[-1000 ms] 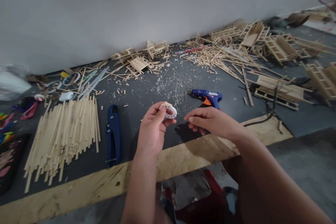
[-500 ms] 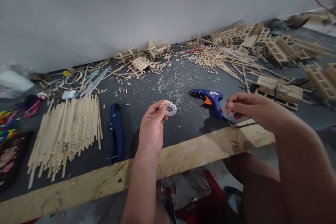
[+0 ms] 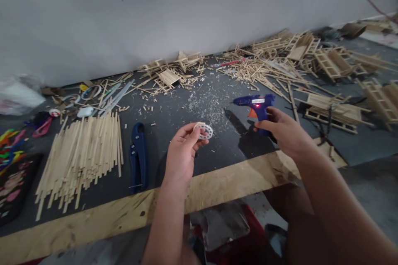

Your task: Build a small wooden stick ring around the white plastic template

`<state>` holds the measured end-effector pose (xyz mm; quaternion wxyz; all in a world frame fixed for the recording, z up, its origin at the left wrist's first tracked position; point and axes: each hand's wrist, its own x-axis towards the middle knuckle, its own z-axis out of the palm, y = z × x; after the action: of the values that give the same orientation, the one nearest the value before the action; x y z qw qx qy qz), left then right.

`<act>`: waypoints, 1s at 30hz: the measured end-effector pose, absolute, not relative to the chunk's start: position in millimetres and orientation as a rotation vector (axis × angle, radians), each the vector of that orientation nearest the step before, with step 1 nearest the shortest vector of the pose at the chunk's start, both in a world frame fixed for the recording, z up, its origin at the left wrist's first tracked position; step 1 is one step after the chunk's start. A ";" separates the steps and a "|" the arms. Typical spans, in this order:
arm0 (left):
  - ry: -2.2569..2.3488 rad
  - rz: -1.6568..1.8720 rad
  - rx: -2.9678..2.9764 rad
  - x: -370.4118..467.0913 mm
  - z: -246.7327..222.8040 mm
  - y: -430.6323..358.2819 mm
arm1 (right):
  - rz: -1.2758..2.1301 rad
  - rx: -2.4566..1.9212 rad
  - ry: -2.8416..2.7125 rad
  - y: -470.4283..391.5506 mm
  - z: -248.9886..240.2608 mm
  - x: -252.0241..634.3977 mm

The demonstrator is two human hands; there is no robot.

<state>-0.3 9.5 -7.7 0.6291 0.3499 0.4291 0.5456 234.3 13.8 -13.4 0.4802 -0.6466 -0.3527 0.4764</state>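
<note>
Our left hand (image 3: 183, 145) pinches a white perforated ring (image 3: 209, 135); our right hand (image 3: 285, 131) grips a blue plastic glue gun (image 3: 261, 103).

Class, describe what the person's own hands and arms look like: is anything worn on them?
Both the left hand and the right hand are bare, without gloves. The left forearm and right forearm show no sleeve, watch or bracelet, and no ring can be made out.

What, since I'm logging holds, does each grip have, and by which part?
The left grip pinches a white, round, holed, plastic-looking ring by its left edge; the right grip holds a blue, pistol-shaped, plastic-looking glue gun by its handle.
</note>
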 end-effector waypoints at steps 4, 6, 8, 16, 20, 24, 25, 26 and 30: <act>1.005 1.236 0.782 -1.5 -5.8 8.7 | 1.207 -1.450 -0.811 10.1 -7.2 234.2; 1.013 1.234 0.778 -2.1 -5.5 8.3 | 1.234 -1.353 -0.817 5.9 -5.1 232.1; 1.015 1.240 0.781 -2.5 -5.5 7.9 | 1.266 -1.307 -0.858 1.0 -3.8 228.0; 0.995 1.214 0.775 -1.4 -2.3 6.0 | 1.384 -1.210 -1.130 -10.7 2.5 209.5; 0.978 1.190 0.775 -1.1 0.2 5.0 | 1.386 -1.349 -1.284 -12.8 -2.5 208.8; 0.965 1.172 0.765 0.5 2.1 3.9 | 1.401 -1.451 -1.269 -15.0 -9.0 207.4; 0.966 1.169 0.760 1.0 2.5 3.8 | 1.405 -1.478 -1.254 -15.4 -8.3 206.6; 0.967 1.166 0.754 1.4 2.7 3.7 | 1.407 -1.504 -1.241 -15.8 -6.5 205.6; 0.955 1.162 0.748 1.6 2.8 3.6 | 1.424 -1.583 -1.232 -16.8 6.2 202.0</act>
<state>1.6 3.6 2.8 0.6676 0.3316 0.4231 0.5151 202.0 -16.8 6.2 0.3342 -0.6066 -0.4720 0.5455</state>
